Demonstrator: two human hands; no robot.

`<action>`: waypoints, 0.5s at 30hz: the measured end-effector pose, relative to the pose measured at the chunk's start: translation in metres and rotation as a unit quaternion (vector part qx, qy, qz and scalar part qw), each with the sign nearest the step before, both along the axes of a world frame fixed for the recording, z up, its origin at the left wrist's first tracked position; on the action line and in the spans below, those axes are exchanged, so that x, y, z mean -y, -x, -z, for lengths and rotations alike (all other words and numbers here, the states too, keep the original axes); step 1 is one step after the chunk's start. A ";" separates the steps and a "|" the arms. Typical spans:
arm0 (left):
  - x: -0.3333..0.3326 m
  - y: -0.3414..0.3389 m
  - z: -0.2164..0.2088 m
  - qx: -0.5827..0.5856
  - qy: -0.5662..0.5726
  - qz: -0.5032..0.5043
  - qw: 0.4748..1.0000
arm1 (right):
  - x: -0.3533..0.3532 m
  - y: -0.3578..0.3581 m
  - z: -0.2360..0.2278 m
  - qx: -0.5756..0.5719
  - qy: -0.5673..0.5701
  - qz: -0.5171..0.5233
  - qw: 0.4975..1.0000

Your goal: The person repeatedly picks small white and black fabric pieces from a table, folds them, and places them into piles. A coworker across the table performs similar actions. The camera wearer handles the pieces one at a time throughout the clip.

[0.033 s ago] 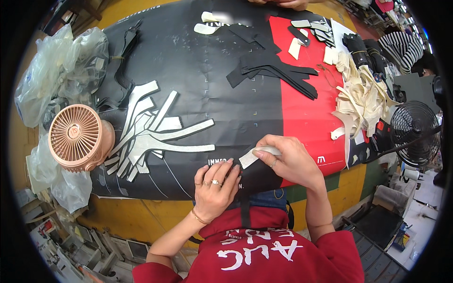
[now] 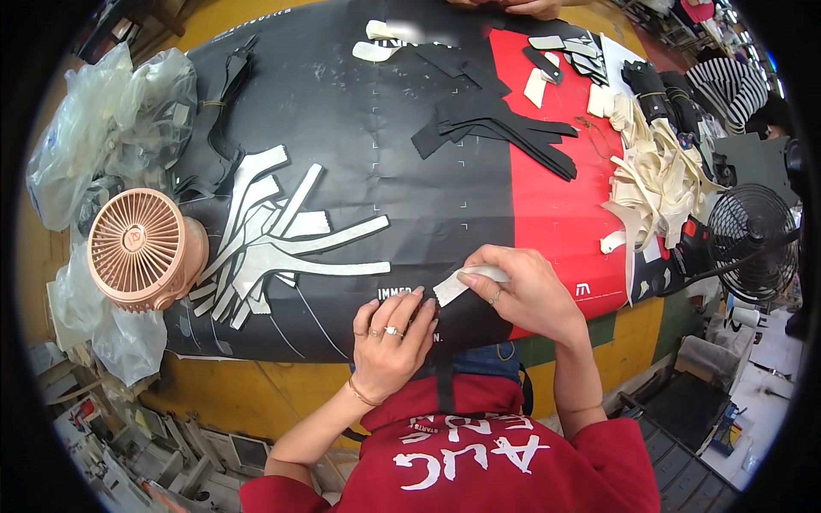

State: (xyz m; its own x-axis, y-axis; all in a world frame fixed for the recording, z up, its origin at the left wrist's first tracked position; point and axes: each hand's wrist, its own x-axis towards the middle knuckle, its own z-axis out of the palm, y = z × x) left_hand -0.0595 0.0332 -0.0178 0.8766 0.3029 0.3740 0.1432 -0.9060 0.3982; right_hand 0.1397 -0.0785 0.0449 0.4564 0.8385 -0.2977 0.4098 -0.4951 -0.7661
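A short, off-white fabric strip is in progress, at two o'clock from the left hand, whose fingers spread loosely, apparently gripping nothing; the right hand pinches it. Black-edged white strips, at the left hand's ten o'clock, look finished; tangled cream fabric strips, at the right hand's two o'clock, probably remain. Nothing visibly differs from the earlier frame

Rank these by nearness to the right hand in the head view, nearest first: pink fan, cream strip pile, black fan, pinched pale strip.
1. Pale strip: pinched in the right hand.
2. Cream strip pile: to the hand's right, farther up.
3. Black fan: farther right.
4. Pink fan: far left.
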 end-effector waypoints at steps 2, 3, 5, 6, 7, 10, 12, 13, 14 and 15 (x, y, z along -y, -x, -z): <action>0.000 -0.001 0.000 0.005 -0.009 0.001 1.000 | -0.001 0.003 0.001 0.006 -0.002 0.012 1.000; 0.000 -0.001 0.000 0.005 -0.009 0.001 1.000 | -0.001 0.004 0.002 0.009 0.002 0.019 1.000; 0.001 -0.001 0.000 0.004 -0.009 0.001 1.000 | -0.001 0.006 0.002 0.015 0.000 0.025 1.000; 0.001 -0.001 -0.001 0.004 -0.009 0.001 1.000 | -0.001 0.007 0.002 0.020 0.005 0.029 0.999; 0.001 -0.002 -0.001 0.004 -0.006 0.001 1.000 | -0.001 0.008 0.003 0.027 0.000 0.028 0.999; 0.001 -0.002 -0.001 0.011 -0.004 0.004 1.000 | -0.001 0.010 0.004 0.046 -0.005 0.031 0.998; 0.001 -0.002 -0.001 0.010 -0.003 0.005 1.000 | -0.001 0.011 0.004 0.048 -0.009 0.035 0.998; 0.001 -0.002 -0.002 0.011 0.000 0.005 1.000 | -0.001 0.011 0.005 0.050 -0.012 0.035 0.998; 0.001 -0.003 -0.002 0.010 -0.001 0.006 1.000 | -0.001 0.011 0.005 0.053 -0.014 0.035 0.998; 0.001 -0.003 -0.002 0.009 -0.001 0.006 1.000 | -0.001 0.011 0.005 0.055 -0.013 0.037 0.998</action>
